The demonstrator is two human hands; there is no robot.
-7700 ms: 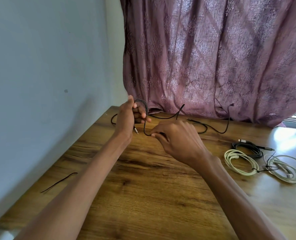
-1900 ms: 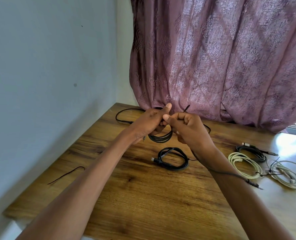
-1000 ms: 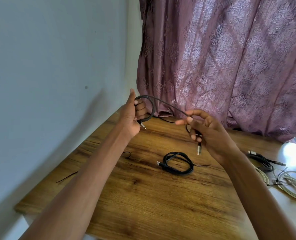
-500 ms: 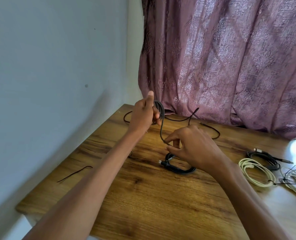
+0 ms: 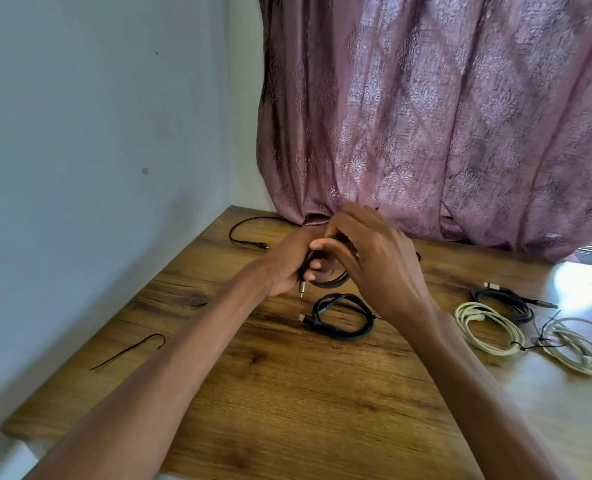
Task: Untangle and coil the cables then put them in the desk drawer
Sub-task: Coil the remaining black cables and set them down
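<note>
1. Hands meet above the far middle of the wooden desk (image 5: 287, 403), close together, just in front of the curtain (image 5: 443, 126).
2. The left hand (image 5: 287, 265) has its fingers curled round a black cable (image 5: 332, 280) gathered into loops; a metal plug (image 5: 301, 289) hangs down from the bottom of the fist.
3. The right hand (image 5: 374, 258) lies over the top of the same loops with its fingers bent around them; how firmly it grips is hard to tell, since the hand hides the contact.
4. A coiled black cable (image 5: 343, 317) lies flat on the desk just below both hands.
5. Right of it rest a cream coil (image 5: 488, 327), a dark coil (image 5: 505, 301) behind that, and a pale coil (image 5: 578, 344) nearest the right edge.
6. A loose black lead (image 5: 246, 233) curves along the far left corner, partly under the curtain.
7. A thin dark cord (image 5: 128, 351) lies near the left edge, beside the wall (image 5: 97, 133).
</note>
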